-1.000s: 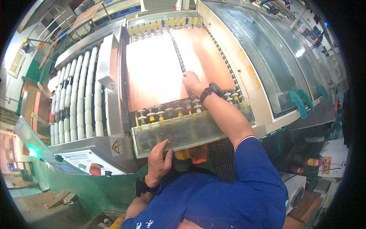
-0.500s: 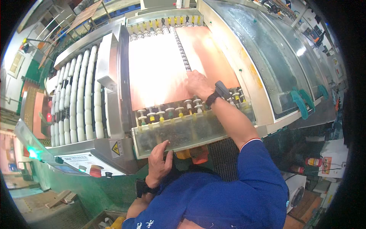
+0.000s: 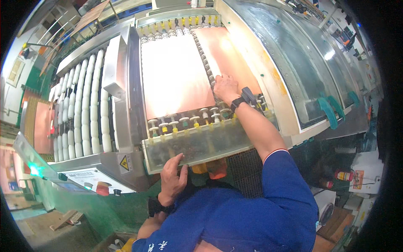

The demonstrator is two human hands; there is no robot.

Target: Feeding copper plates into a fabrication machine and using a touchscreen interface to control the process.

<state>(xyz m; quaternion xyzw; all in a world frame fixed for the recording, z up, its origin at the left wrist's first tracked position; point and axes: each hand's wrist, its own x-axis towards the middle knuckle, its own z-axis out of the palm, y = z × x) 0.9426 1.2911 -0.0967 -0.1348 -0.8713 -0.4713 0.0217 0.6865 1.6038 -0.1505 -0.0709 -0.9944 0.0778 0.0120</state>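
Observation:
Two flat copper-coloured sheets lie side by side on a bed of small wheeled rollers. A bright glare covers much of the left sheet point(image 3: 180, 92). My right hand point(image 3: 226, 89), a dark band on its wrist, reaches over to the near left edge of the right sheet point(image 3: 236, 56). Its bent fingers rest there slightly apart, though the palm hides the thumb. A narrow strip of wheels shows between the sheets. My left hand point(image 3: 173, 181) holds nothing; thumb and fingers are apart at the front edge of the machine's translucent trough wall point(image 3: 197, 147).
White rollers point(image 3: 86, 105) fill the metal-framed section at left, above a control panel with a red knob point(image 3: 103, 188). A glass-covered section point(image 3: 302, 63) with green handles point(image 3: 329, 114) stands at right. Small wheels point(image 3: 184, 122) line the near end of the bed.
My right hand has shifted right, from the left sheet's edge across the gap to the right sheet's edge. My left hand stays at the trough edge. The view has shifted slightly.

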